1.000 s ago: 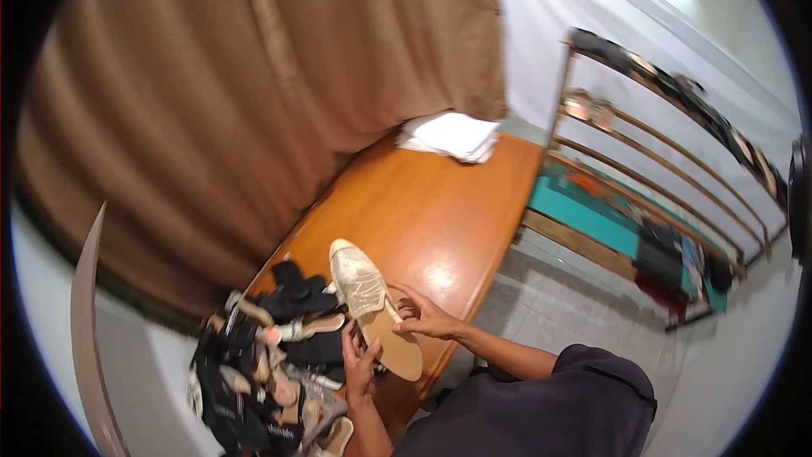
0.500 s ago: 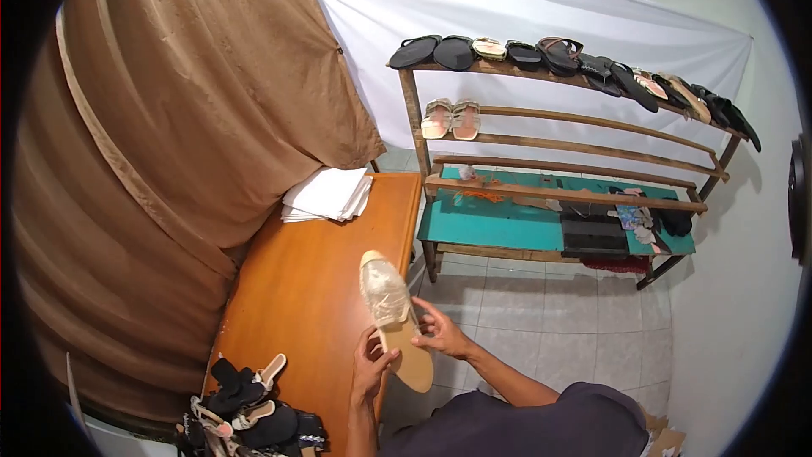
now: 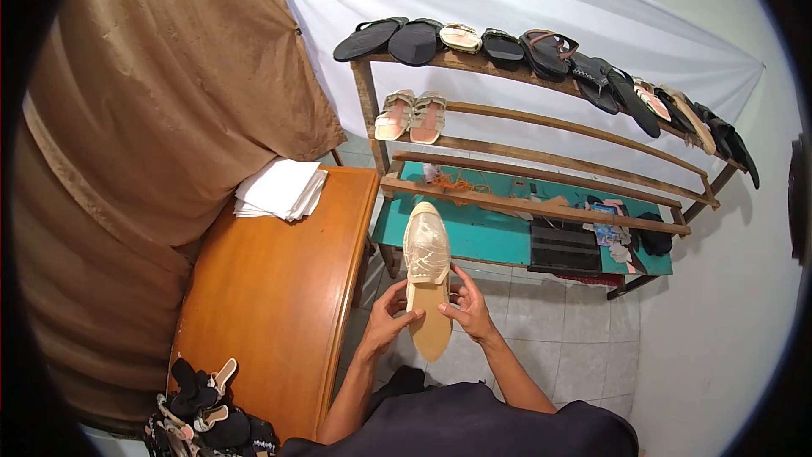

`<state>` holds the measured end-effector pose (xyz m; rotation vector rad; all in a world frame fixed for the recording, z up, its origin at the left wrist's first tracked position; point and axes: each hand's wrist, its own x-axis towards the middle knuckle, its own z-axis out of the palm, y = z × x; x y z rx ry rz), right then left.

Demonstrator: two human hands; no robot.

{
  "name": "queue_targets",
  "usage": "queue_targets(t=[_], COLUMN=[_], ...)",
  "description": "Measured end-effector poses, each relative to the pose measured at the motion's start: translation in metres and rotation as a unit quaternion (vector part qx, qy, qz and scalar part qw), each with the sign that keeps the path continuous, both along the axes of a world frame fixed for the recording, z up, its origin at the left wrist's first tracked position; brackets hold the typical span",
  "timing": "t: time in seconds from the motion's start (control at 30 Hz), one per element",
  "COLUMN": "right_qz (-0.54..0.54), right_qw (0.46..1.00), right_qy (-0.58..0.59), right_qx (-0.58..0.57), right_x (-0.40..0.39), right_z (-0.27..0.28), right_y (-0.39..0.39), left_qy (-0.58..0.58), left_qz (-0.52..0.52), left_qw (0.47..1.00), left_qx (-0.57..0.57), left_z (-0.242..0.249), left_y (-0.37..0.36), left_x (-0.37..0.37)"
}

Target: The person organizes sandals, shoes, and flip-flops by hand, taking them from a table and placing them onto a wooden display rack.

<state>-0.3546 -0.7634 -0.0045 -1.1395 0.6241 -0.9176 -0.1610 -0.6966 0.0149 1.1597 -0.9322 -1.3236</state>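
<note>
A beige slip-on shoe [image 3: 428,245] with a pale, see-through-looking upper and a tan insole is held up in front of me, toe pointing away. My left hand [image 3: 388,319] grips its left edge, thumb lying on the insole. On the opposite edge my right hand [image 3: 470,311] has hold of it too, thumb on top and fingers beneath or along the side. The fingers under the sole are partly hidden. Both hands are over the floor, just right of the wooden table [image 3: 279,288].
White papers [image 3: 279,189] lie at the table's far end, and a pile of sandals [image 3: 211,415] at its near left. Ahead stands a wooden rack [image 3: 541,152] with several sandals [image 3: 414,41] along its top and a pair [image 3: 410,117] below. A teal bench [image 3: 482,224] holds scraps.
The shoe has moved right and away from the table, turning from tilted to nearly straight. Both hands moved with it, keeping their grip. My view has shifted right.
</note>
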Motion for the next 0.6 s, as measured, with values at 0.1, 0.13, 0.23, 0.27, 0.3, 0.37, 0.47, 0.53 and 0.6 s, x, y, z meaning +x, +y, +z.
queue_targets(t=[0.1,0.13,0.23,0.27,0.3,0.37,0.47,0.53,0.6], right_qz=[-0.033,-0.04,-0.064,-0.072,-0.083,-0.101,-0.125,-0.137,-0.154], right_qw=[0.999,0.999,0.998,0.997,0.996,0.995,0.992,0.99,0.987], right_qy=[-0.006,-0.004,-0.012,-0.013,-0.013,-0.012,-0.004,0.007,0.039], right_qx=[0.007,0.007,0.014,0.01,0.006,-0.002,-0.014,-0.022,-0.033], right_x=[-0.003,-0.002,0.002,0.003,0.007,0.017,0.028,0.035,0.038], right_z=[0.001,0.002,0.008,0.01,0.012,0.022,0.028,0.035,0.035], right_y=[-0.026,-0.036,-0.071,-0.082,-0.093,-0.122,-0.162,-0.185,-0.212], left_qy=[0.002,0.005,-0.001,-0.003,-0.009,-0.013,-0.089,-0.074,-0.062], left_qz=[-0.035,-0.05,-0.08,-0.088,-0.096,-0.111,-0.13,-0.14,-0.142], left_qw=[0.999,0.999,0.997,0.996,0.995,0.994,0.986,0.986,0.985], left_qx=[0.004,0.019,0.013,0.009,0.009,0.001,-0.051,-0.052,-0.075], left_z=[-0.001,0.002,0.002,0.006,0.008,0.015,0.009,0.025,0.031], left_y=[-0.037,-0.049,-0.092,-0.105,-0.12,-0.158,-0.21,-0.235,-0.264], left_x=[0.001,0.003,0.012,0.015,0.019,0.03,0.049,0.055,0.058])
